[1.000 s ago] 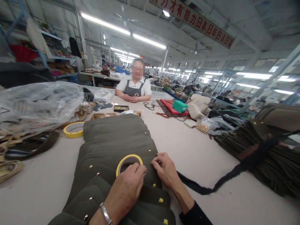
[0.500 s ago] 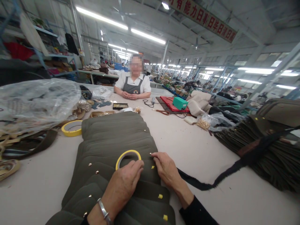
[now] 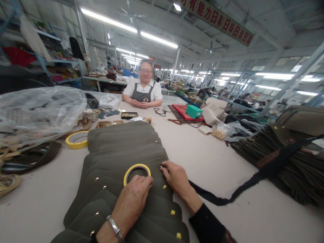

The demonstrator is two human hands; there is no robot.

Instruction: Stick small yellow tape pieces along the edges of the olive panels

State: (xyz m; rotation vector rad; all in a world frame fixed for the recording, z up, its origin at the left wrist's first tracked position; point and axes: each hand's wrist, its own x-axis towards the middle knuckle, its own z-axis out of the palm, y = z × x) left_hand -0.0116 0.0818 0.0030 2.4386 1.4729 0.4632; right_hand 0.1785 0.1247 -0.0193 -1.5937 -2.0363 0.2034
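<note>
Olive-green fabric pieces [image 3: 124, 143] lie overlapping in a long row on the table [image 3: 202, 158], reaching from the bottom of the view towards the table's far edge. Small metal studs dot both sides of the row, and yellow tabs [image 3: 172, 212] show along its right side. The left hand [image 3: 131, 199], with a silver bangle [image 3: 113, 225] at its wrist, rests over the row, its fingers closed on the yellow tape roll [image 3: 125, 177]. At the row's right edge, the right hand [image 3: 177, 175] has thumb and forefinger nearly together around a small stud [image 3: 161, 166]; whether they pinch it firmly, I cannot tell. Another tape roll [image 3: 73, 145] lies beside the row's left edge. Beyond are a black tray [image 3: 129, 115] and, to the right, a green box [image 3: 193, 111] on a red item [image 3: 180, 112]. A person [image 3: 143, 91] sits at the table's far edge, hands together.
</note>
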